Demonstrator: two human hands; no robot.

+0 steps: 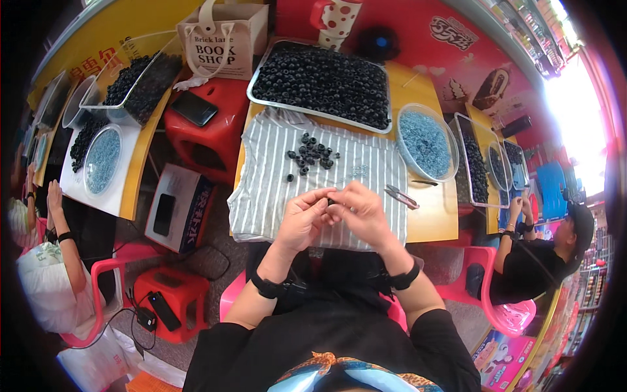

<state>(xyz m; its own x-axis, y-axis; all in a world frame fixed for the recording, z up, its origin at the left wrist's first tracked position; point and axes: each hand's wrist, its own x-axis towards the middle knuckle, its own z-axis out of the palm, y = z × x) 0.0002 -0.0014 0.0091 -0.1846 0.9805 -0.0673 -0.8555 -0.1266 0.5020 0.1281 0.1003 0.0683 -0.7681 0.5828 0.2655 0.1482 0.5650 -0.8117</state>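
Observation:
Above the near edge of a grey-and-white striped cloth point(261, 189), my left hand point(302, 219) and my right hand point(360, 212) meet at the fingertips. Both are closed in a pinch around a small black round piece point(330, 202), mostly covered by the fingers. Beyond them, a loose pile of black round pieces with holes point(312, 154) lies on the cloth. Several small clear bluish bits point(358, 171) are scattered to its right. A pair of metal snips or tweezers point(401, 196) rests by the cloth's right side, near my right hand.
A white-rimmed tray point(251, 91) full of black pieces stands behind the cloth. To its right is a clear round tub point(455, 171) of pale blue bits. Red stools point(219, 134) stand on my left. People work at tables on both sides; a dotted cup point(338, 19) stands at the back.

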